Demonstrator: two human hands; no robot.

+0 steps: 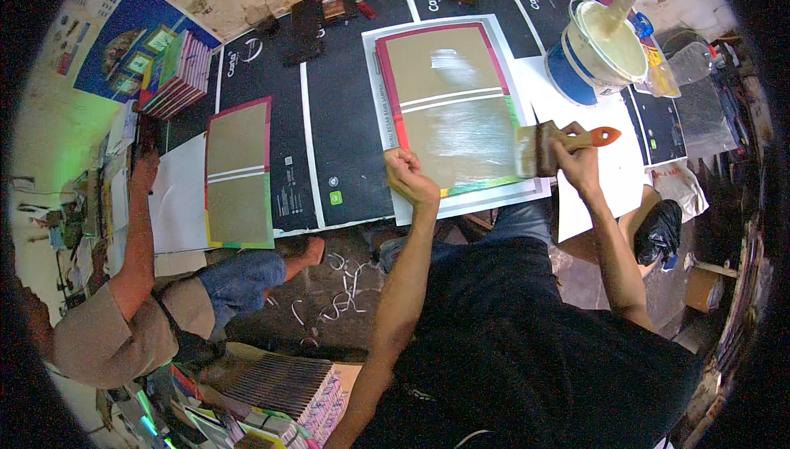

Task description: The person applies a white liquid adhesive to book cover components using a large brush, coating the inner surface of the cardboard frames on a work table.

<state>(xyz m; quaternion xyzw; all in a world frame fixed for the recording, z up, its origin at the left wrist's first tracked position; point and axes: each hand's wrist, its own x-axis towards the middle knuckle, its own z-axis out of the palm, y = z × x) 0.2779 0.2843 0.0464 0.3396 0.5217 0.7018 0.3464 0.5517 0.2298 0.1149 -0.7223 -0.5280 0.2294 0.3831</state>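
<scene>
My right hand (578,162) grips a wide flat paintbrush (537,151) with an orange-tipped wooden handle. Its bristles are at the right edge of an open book cover (411,58), brown board inside with folded colored margins and two white strips down the spine. Wet, shiny streaks lie across the board. My left hand (411,179) is closed with curled fingers at the cover's lower left edge; whether it pinches anything is hidden. Under the cover lies a white printed sheet (385,111).
At the right stands a bucket (569,70) of pale paste with a stick in it. Another cover (239,140) lies left on the black-topped table (337,107). Beyond it are stacked books (185,79) and a co-worker's arm (138,231). More stacked books (280,391) sit below.
</scene>
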